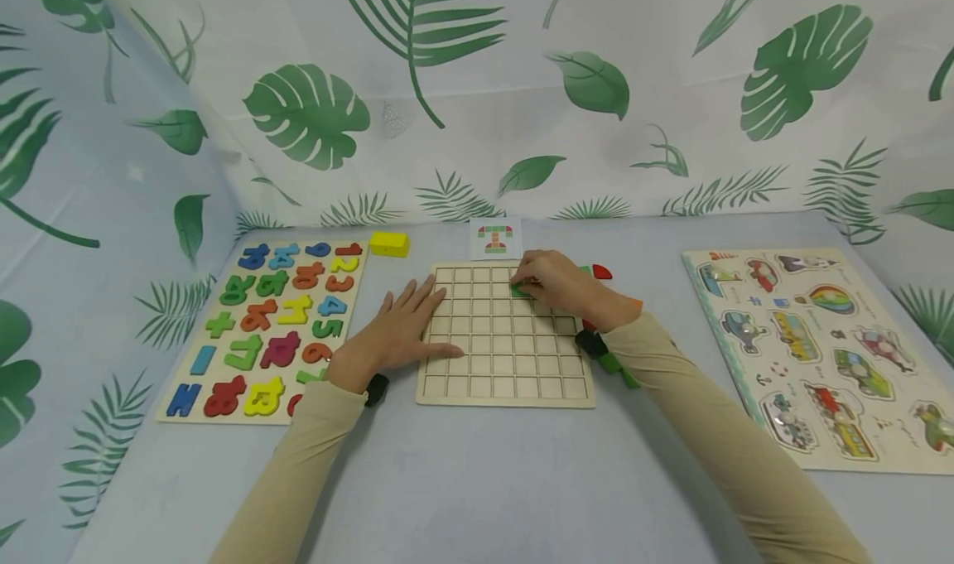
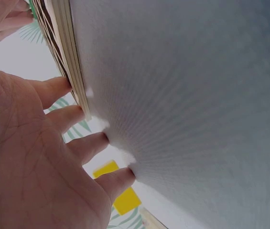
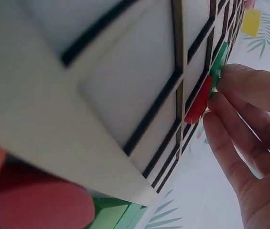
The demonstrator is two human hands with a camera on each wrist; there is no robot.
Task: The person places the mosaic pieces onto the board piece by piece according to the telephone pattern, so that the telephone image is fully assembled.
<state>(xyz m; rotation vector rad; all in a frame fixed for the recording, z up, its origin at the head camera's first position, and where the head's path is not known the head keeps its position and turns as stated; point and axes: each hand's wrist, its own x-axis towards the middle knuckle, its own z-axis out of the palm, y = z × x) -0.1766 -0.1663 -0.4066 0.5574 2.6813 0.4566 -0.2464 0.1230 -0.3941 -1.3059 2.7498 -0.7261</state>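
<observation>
My left hand (image 1: 395, 330) lies with fingers spread across the left edge of the wooden grid board (image 1: 507, 402). In the left wrist view, some fingertips touch the board's edge and others reach the tabletop. My right hand (image 1: 559, 284) pinches a small green block (image 1: 519, 291) over the upper middle of the grid. Seen from the right wrist, the green block (image 3: 218, 64) stands beside a red block (image 3: 199, 101) in the cells near the fingertips. The right hand hides part of the board's upper right corner.
A pattern card (image 1: 495, 238) lies behind the board. Loose red (image 1: 602, 272) and green (image 1: 611, 363) blocks sit along its right side. Left are a number puzzle (image 1: 257, 324) and a yellow block (image 1: 389, 244); right, a vehicle puzzle (image 1: 827, 357).
</observation>
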